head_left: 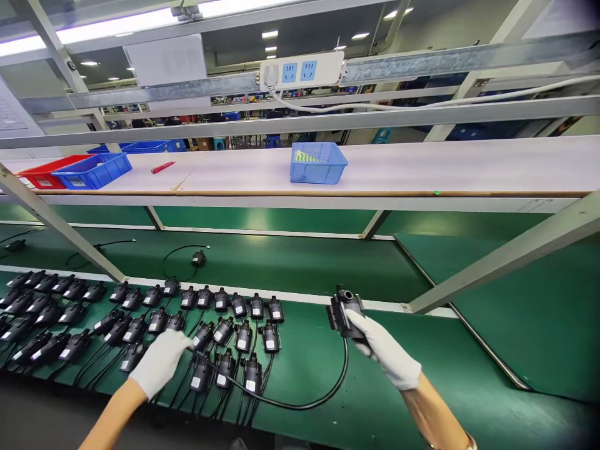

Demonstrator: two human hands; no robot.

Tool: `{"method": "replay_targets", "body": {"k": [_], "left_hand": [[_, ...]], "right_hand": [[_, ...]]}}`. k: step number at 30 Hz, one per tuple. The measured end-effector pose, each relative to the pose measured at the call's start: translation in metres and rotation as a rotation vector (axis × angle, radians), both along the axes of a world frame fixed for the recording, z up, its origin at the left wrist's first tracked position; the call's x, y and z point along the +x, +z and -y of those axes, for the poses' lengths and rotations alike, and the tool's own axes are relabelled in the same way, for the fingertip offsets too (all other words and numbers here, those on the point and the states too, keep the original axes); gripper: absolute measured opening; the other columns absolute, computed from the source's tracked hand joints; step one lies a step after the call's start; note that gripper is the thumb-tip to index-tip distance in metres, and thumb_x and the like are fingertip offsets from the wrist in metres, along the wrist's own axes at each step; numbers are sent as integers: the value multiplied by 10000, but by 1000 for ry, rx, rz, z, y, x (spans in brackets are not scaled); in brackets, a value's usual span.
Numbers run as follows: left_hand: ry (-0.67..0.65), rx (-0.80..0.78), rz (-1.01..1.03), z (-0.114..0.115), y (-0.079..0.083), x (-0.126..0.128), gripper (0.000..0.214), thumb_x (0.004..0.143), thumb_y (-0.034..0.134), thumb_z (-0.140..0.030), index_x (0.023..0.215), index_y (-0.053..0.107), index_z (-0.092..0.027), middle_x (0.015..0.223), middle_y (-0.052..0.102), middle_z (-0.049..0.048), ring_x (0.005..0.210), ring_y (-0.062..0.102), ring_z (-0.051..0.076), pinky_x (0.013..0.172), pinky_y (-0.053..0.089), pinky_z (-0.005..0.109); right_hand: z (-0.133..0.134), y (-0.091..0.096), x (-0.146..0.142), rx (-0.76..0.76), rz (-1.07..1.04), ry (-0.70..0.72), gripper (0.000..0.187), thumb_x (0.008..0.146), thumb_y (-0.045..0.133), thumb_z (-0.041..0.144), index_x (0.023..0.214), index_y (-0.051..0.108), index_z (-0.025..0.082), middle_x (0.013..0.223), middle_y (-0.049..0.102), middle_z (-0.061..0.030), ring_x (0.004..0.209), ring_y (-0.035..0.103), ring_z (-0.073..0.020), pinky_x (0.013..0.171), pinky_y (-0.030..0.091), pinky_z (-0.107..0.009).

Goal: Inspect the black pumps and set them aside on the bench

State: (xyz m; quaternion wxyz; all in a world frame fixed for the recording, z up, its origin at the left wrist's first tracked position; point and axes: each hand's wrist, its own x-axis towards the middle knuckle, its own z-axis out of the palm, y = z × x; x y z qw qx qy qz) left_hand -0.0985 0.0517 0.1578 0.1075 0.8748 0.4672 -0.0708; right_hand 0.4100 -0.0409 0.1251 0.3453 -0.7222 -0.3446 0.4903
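My right hand (382,347), in a white glove, grips a black plastic housing (350,309) with a round opening on its top, held above the green bench. From the housing's underside a black cable (304,406) curves down and to the left. It runs to my left hand (162,362), also gloved in white, whose fingers are closed on the cable near its far end. Below and around my left hand lie rows of similar black housings (244,337), many with white labels and cables trailing to the bench's front edge.
Behind the rows runs a green conveyor belt (290,262) carrying a few cabled housings (199,258). Above it, a shelf (225,175) holds a light-blue bin (319,164), a blue tray (96,172), a red tray (51,172) and a red pen (163,167). A slanted post (506,250) stands at right.
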Motion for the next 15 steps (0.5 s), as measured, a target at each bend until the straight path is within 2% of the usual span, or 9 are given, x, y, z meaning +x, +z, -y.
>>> {"method": "replay_targets", "body": {"k": [2,3,4,6,8,11,13,15], "left_hand": [[-278,174,-135,-51,12,50,372,862,411,-1,940,725,-186,918,712,91,914,631,241,897,481,398],[-363,199,-141,-76,13,80,353,840,441,20,906,723,-182,895,702,89,917,614,239,933,455,410],[-413,210,-136,-101,11,112,335,854,458,13,911,722,-185,911,699,87,958,598,237,998,418,426],[-517,218,-129,-148,-4,180,252,881,515,-35,858,719,-181,893,687,86,1013,563,241,1074,348,434],[-601,216,-119,-192,-31,248,209,905,555,-88,832,725,-185,891,686,82,1054,534,241,1085,319,409],[-650,214,-115,-244,-81,339,213,930,553,-114,843,742,-161,983,696,110,1110,510,250,1104,281,417],[-637,211,-122,-263,-116,382,228,936,525,-93,902,748,-121,1094,685,156,1119,513,261,1093,284,441],[-602,197,-133,-268,-148,406,248,922,502,-53,996,738,-75,1173,661,204,1103,531,273,1066,308,466]], "right_hand": [[-12,-22,18,-55,71,-13,521,870,492,762,798,515,246,565,529,33,511,486,-174,525,398,-299],[-20,-35,29,-86,119,-29,490,843,555,736,852,555,246,658,615,-4,590,566,-211,597,449,-331],[-28,-48,42,-117,172,-46,468,816,611,701,918,589,245,784,683,-48,702,633,-257,691,486,-371],[-49,-75,69,-173,266,-74,489,779,676,649,1029,623,231,1006,723,-130,924,683,-349,869,487,-448],[-73,-102,98,-225,330,-90,551,777,677,654,1075,631,193,1048,723,-188,999,688,-409,935,472,-498],[-114,-139,140,-270,361,-111,595,814,653,663,1111,641,147,915,748,-186,885,731,-397,877,522,-488],[-145,-160,163,-270,352,-129,555,852,647,634,1116,664,146,840,756,-153,799,750,-347,816,558,-445],[-176,-180,181,-259,346,-158,520,890,645,607,1126,681,146,846,761,-130,769,753,-291,783,579,-410]]}}
